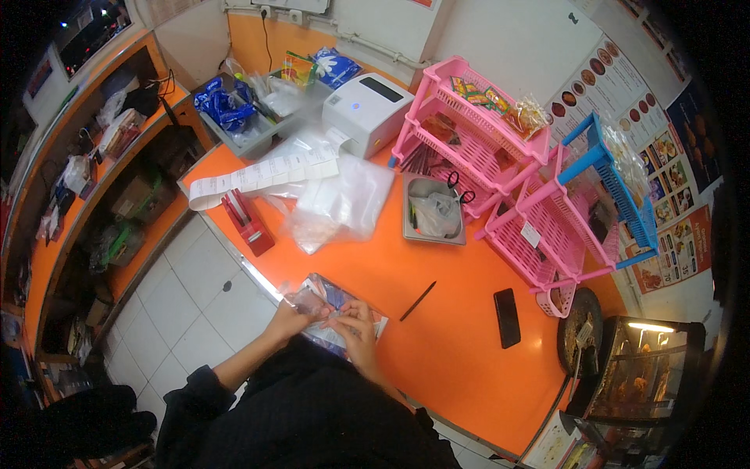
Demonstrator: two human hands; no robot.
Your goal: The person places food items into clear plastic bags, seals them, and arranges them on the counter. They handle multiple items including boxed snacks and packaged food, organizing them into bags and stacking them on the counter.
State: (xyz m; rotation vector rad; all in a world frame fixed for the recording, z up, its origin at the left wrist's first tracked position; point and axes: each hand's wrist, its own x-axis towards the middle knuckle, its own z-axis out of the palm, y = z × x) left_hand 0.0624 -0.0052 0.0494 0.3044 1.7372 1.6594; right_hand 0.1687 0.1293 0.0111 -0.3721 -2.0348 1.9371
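At the near left edge of the orange table, my left hand (pixel 291 319) grips a small clear plastic bag (pixel 309 302) with dark contents. My right hand (pixel 355 328) pinches the bag's end close beside the left fingers. Beneath both hands lies a printed sheet (pixel 375 326) with coloured pictures, partly hidden by them. To the right rest a dark pen-like stick (pixel 418 301) and a black smartphone (pixel 507 318). A red tape dispenser (pixel 249 225) stands farther up on the left, next to a stack of clear plastic bags (pixel 345 202).
A white label printer (pixel 366 111) trails a long paper strip (pixel 263 174). Near it are a grey bin (pixel 234 140), a metal tray (pixel 435 237) holding scissors (pixel 460 187), and pink plastic racks (pixel 477 158). A dark pan (pixel 580 328) and a lit glass display case (pixel 638 375) stand at the right.
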